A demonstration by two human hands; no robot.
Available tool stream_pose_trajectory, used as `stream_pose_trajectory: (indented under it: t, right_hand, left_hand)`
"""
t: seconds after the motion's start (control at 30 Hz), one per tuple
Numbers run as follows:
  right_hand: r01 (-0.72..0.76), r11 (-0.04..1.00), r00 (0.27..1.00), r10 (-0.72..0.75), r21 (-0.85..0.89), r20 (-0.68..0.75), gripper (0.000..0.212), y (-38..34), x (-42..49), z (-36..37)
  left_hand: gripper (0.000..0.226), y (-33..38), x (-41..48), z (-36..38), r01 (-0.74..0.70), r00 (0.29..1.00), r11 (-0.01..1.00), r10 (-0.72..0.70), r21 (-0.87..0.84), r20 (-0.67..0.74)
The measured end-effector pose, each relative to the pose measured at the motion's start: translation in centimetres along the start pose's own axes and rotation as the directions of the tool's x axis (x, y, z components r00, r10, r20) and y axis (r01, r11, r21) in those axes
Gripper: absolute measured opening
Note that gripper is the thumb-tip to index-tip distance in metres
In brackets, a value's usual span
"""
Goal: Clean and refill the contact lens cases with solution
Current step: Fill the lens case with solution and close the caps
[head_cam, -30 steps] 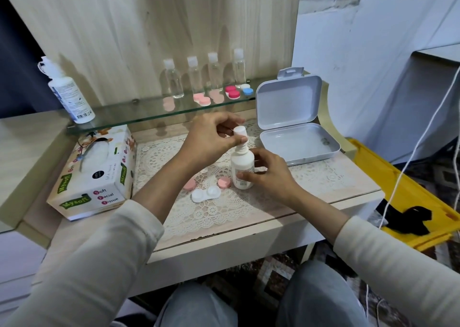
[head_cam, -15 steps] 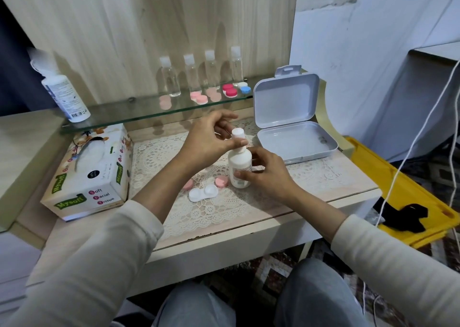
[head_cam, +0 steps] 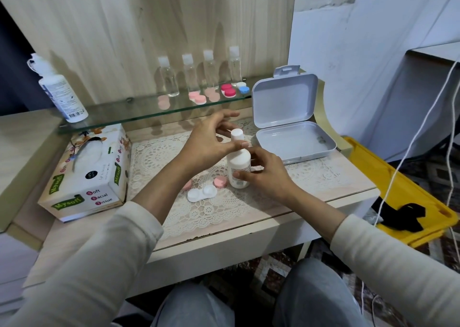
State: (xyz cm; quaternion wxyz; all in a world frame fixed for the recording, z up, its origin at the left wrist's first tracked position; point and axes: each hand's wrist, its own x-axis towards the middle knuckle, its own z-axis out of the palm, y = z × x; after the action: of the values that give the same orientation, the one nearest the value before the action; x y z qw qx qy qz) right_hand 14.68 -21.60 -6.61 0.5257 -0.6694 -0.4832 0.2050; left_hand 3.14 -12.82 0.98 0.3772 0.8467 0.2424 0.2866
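Beside the open lens case (head_cam: 202,193) on the counter (head_cam: 348,189), the solution bottle (head_cam: 238,167) is gripped by the right hand (head_cam: 266,174), while its cap (head_cam: 236,135), still on, is now pinched lower by the left hand (head_cam: 206,144), so refilling seems unstarted.

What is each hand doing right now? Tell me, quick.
Left hand: pinching the cap of the white bottle.
Right hand: gripping that bottle's body.

On my feed there's a pale wood panel (head_cam: 149,27) behind the tabletop (head_cam: 348,189), a glass shelf (head_cam: 119,116) running along it, a scuffed white wall (head_cam: 361,52) off to the right, and a patterned floor (head_cam: 263,264) underneath.
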Motion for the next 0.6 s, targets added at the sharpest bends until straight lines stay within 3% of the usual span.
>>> stream_pose_trajectory:
  t: [0.17, 0.47, 0.6]
  right_hand:
    - [0.003, 1.000, 1.000, -0.003, -0.019, 0.006, 0.045, -0.1, 0.0, -0.1]
    - [-0.003, 1.000, 1.000, 0.003, -0.012, -0.021, 0.046, -0.1, 0.0, -0.4]
    - [-0.013, 1.000, 0.997, 0.012, -0.024, -0.072, 0.052, -0.4, 0.9, -1.0]
  left_hand:
    - [0.053, -0.9, -0.2, -0.8, 0.016, 0.999, 1.000, -0.015, 0.021, -0.029]
    - [0.018, -3.9, -2.3, -2.0, 0.107, 0.994, 0.993, -0.104, 0.059, -0.039]
    - [0.026, -6.8, -5.0, -2.8, 0.167, 0.980, 0.956, -0.134, 0.240, -0.148]
